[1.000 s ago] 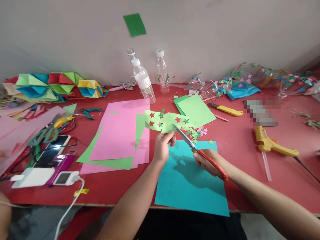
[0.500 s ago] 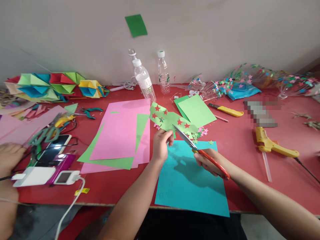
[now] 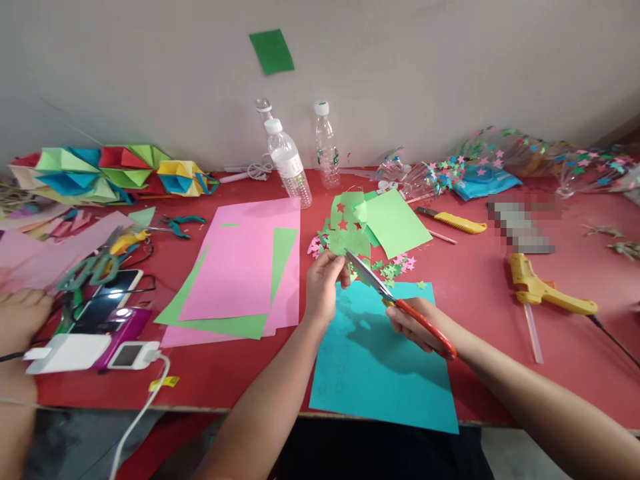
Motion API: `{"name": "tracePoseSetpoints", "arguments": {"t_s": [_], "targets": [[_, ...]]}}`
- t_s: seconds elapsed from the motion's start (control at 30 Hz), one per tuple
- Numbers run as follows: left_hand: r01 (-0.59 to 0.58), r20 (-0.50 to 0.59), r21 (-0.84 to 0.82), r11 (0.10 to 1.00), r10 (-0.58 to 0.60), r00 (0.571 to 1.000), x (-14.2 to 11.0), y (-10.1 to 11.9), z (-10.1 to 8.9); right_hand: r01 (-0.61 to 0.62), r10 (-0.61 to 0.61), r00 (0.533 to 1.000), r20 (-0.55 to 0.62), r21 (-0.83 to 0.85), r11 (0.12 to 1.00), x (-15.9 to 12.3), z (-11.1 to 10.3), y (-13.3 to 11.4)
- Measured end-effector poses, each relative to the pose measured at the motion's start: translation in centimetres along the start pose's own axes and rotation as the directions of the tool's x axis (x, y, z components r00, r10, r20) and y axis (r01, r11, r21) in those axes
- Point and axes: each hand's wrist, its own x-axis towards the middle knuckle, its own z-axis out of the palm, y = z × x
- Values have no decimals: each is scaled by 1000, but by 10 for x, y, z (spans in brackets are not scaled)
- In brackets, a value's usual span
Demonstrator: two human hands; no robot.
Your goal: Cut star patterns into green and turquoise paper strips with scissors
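My left hand [image 3: 324, 288] pinches the lower edge of a light green paper sheet [image 3: 351, 237] that has star-shaped holes cut in it. In my right hand [image 3: 419, 325] is a pair of red-handled scissors [image 3: 374, 279], its blade tips at the paper beside my left fingertips. Whether the blades are parted is hard to make out. Below both hands a teal paper sheet [image 3: 373, 373] lies flat on the red table. Small green paper stars [image 3: 387, 269] lie just past the blades, and pink paper stars [image 3: 315, 245] lie left of the held sheet.
Pink sheets [image 3: 240, 267] lie to the left, near a phone [image 3: 107, 300] and chargers. Plastic bottles [image 3: 287, 163] stand by the wall. A yellow cutter [image 3: 460, 221] and a glue gun [image 3: 547, 290] are at right. Another person's arm [image 3: 20, 333] rests at far left.
The green sheet has turned in my left hand, from lying sideways to pointing up and away. The scissors stay nearly in place. The other person's arm has come into view at left.
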Motion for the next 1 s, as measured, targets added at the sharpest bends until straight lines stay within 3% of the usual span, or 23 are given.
{"name": "tracePoseSetpoints", "arguments": {"t_s": [0.23,0.5,0.67,0.83,1.0], "targets": [[-49,-60,7,999,49,997,2,0,-3,-4,4,1000,11,-35,999,1,-1,1],[-26,-29,44,999,27,999,3,2,-5,173,-166,984,69,-109,979,-8,-6,-6],[-8,-22,48,999,9,1000,3,2,-6,173,-165,983,79,-111,979,-6,-7,-3],[-6,2,28,1000,6,1000,3,2,-7,66,-62,997,46,-88,994,-4,-7,0],[17,-2,21,1000,-17,1000,4,3,-7,67,-64,997,44,-79,995,-3,-9,2]]}}
